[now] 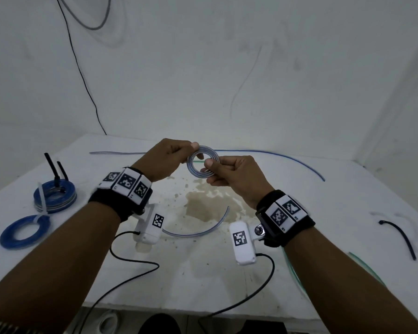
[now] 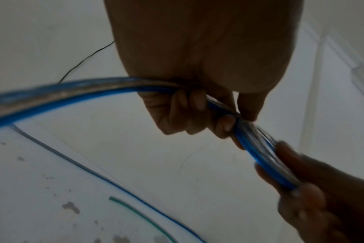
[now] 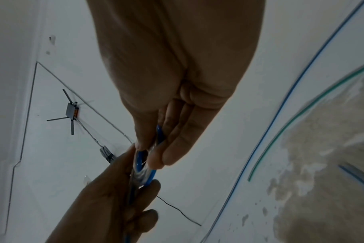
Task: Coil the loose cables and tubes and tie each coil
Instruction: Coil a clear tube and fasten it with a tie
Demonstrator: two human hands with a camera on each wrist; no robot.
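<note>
I hold a small coil of clear, blue-striped tube (image 1: 201,173) up over the table's middle. My left hand (image 1: 193,149) pinches its top left between thumb and fingers. My right hand (image 1: 209,167) pinches its right side. In the left wrist view the left hand (image 2: 237,118) grips the turns of the coil (image 2: 266,157), and the tube's loose tail (image 2: 62,93) sweeps off to the left. In the right wrist view the right hand (image 3: 150,152) squeezes the coil (image 3: 143,167) edge-on. A curved piece of the same tube (image 1: 203,229) lies below the hands.
Two blue coils (image 1: 54,197) (image 1: 24,231) with white ties lie at the left, with black ties (image 1: 54,169) standing behind. A long blue tube (image 1: 275,155) runs along the back. A green tube (image 1: 362,261) and a short black cable (image 1: 401,235) lie at the right. A brown stain (image 1: 208,203) marks the table.
</note>
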